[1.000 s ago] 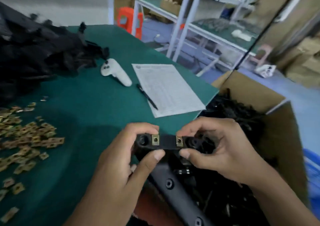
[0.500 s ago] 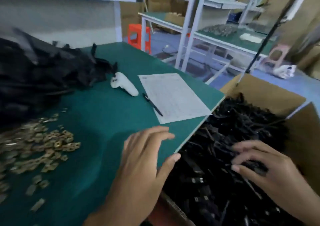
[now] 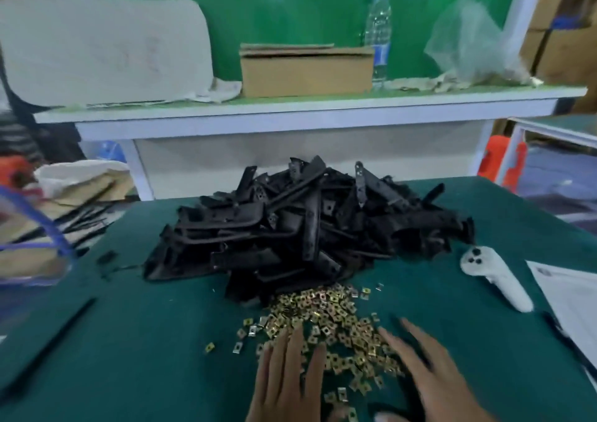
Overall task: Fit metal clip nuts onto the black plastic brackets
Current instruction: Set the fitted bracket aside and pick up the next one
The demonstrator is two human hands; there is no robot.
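- Sitting in the middle of the green table [image 3: 135, 341], a heap of black brackets [image 3: 300, 231] serves as the landmark here.
- Just in front of the heap, touching its near edge, spreads a scatter of brass-coloured clip nuts [image 3: 326, 318]; a few strays lie apart to the left of the scatter.
- Right of the heap lies a white controller [image 3: 494, 278], and beyond that a printed sheet of paper [image 3: 575, 295] with a dark pen [image 3: 562, 334] at its near edge.
- Left of the heap, at the table's edge, are a blue-rimmed basket [image 3: 35, 227] and bags, blurred.
- Behind the heap runs a white shelf [image 3: 290, 111] carrying a cardboard box [image 3: 307, 69], a water bottle [image 3: 378, 34] and a crumpled clear bag [image 3: 471, 46].
- The left hand [image 3: 287, 376] lies over the near part of the clip nuts, palm down, fingers straight and slightly spread, grasping nothing.
- The right hand [image 3: 429, 373] reaches in beside it, palm down, fingers extended over the clip nuts, relaxed and holding nothing; it is blurred.
- Neither hand touches the heap of brackets.
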